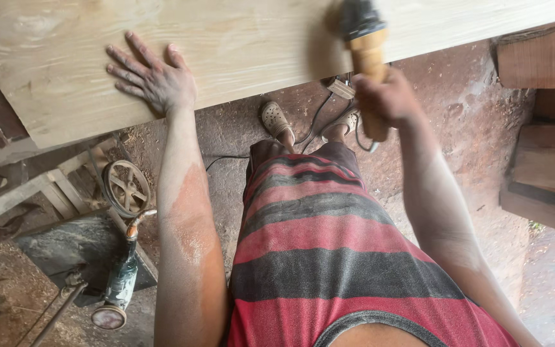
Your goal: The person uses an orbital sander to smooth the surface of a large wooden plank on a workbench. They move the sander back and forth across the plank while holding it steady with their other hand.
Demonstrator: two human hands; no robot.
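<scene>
A broad pale wooden board (239, 45) is seen across the top of the view, running from ten o'clock to two o'clock. The left hand (152, 77) is laid flat on the board near its lower edge, at about eleven o'clock; its grip is wide, with fingers spread and nothing held. The right hand (387, 99) is found at one o'clock, its grip closed around the tan handle of a power sander (364, 38). The dark head of the sander is pressed against the board and appears blurred. A black cord (316, 119) is seen trailing below the sander towards the dirt floor (464, 115).

Both forearms are coated in fine dust. A red and grey striped shirt (316, 250) is visible at six o'clock, and two feet in sandals (277, 122) are seen on the floor beneath the board edge.

At eight o'clock, a second power tool (120, 289) with a round disc is noted lying on the floor, beside a spoked metal wheel (126, 186). Thick timber blocks (547, 135) are stacked at three o'clock.
</scene>
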